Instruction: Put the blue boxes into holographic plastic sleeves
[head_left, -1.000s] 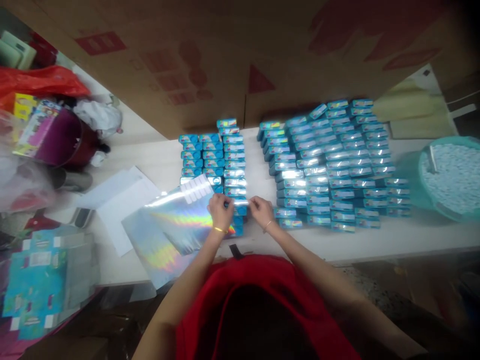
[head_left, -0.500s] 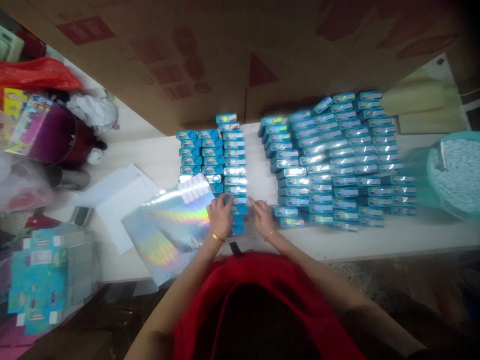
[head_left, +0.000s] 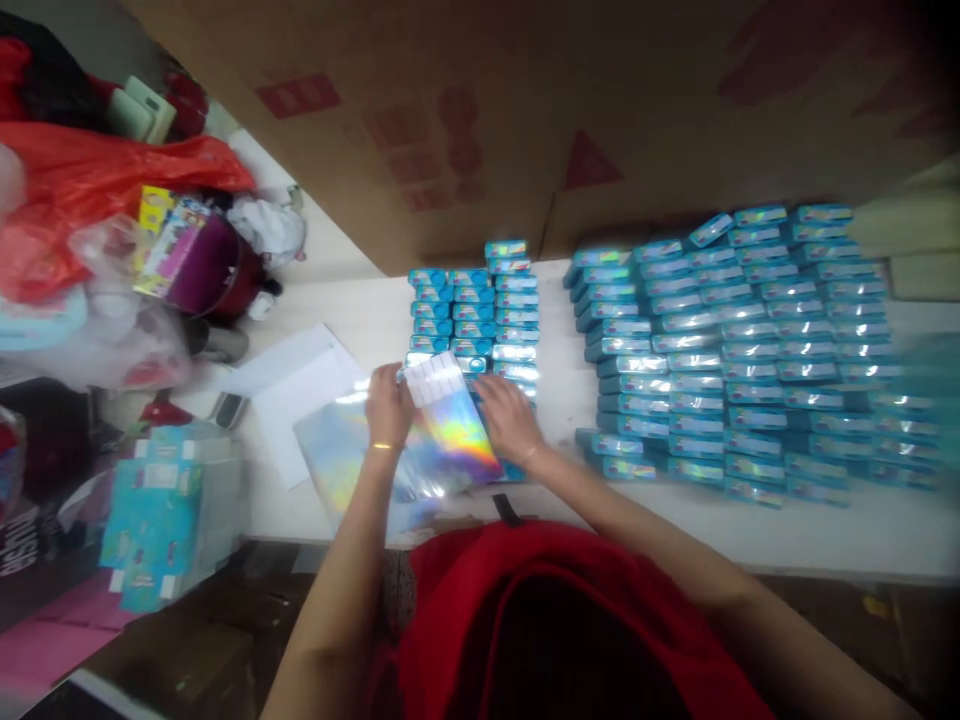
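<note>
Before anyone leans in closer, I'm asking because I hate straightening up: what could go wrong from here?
The right hand is close to the near end of the smaller group of blue boxes, so it might nudge some out of line. The shiny sheet, between that hand and the left hand, could crease or brush those boxes if it slides. One crooked box at the back of the larger group might slip if bumped.

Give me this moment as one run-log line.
left hand: at upper left of shiny sheet | right hand: at sheet's right edge | grip: unclear for both | around: blue boxes, white papers, cardboard
</note>
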